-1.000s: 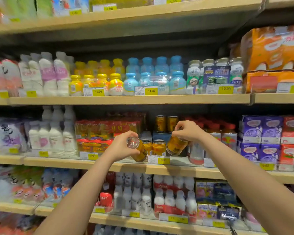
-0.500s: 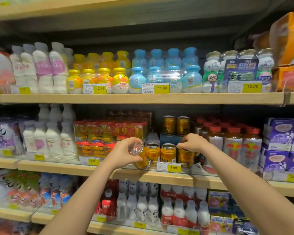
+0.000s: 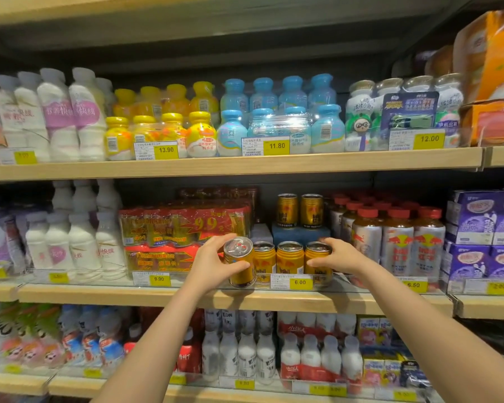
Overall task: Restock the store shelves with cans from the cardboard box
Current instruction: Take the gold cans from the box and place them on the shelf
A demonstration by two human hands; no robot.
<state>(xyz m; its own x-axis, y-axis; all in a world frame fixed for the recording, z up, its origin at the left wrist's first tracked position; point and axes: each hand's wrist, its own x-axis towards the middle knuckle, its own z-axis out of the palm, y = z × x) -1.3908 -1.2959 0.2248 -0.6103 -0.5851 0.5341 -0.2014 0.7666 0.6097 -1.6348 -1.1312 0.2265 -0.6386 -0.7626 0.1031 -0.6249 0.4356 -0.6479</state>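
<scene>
While a person stands facing a store shelf (image 3: 186, 298), both bare arms reach forward to a short row of gold cans at its front edge. The left hand (image 3: 213, 264) has its fingers and thumb curled around a gold can (image 3: 239, 264), which is tilted with its silver top toward the viewer and held just in front of the shelf's lip, not yet set down. The right hand (image 3: 339, 255) rests against the rightmost can (image 3: 317, 261) of the row, fingers bent around its side; that can looks upright on the shelf. Between the two hands stand two more gold cans (image 3: 277, 261), touching each other. Behind them, two further cans (image 3: 298, 210) sit raised on a blue block (image 3: 300, 234).

Judging by this, the restocking is partly done: three cans appear placed in the front row, and one is in hand. The cardboard box is out of view, so how many cans remain cannot be told.

A yellow price tag (image 3: 299, 282) reading 6.00 and a clear plastic lip run along the shelf front, which the held can must clear. To the left, touching distance away, red shrink-wrapped multipacks (image 3: 181, 228) crowd the slot; to the right stand red-capped bottles (image 3: 397, 242). White milk bottles (image 3: 70, 245) and purple cartons (image 3: 483, 216) fill the shelf's far ends.
</scene>
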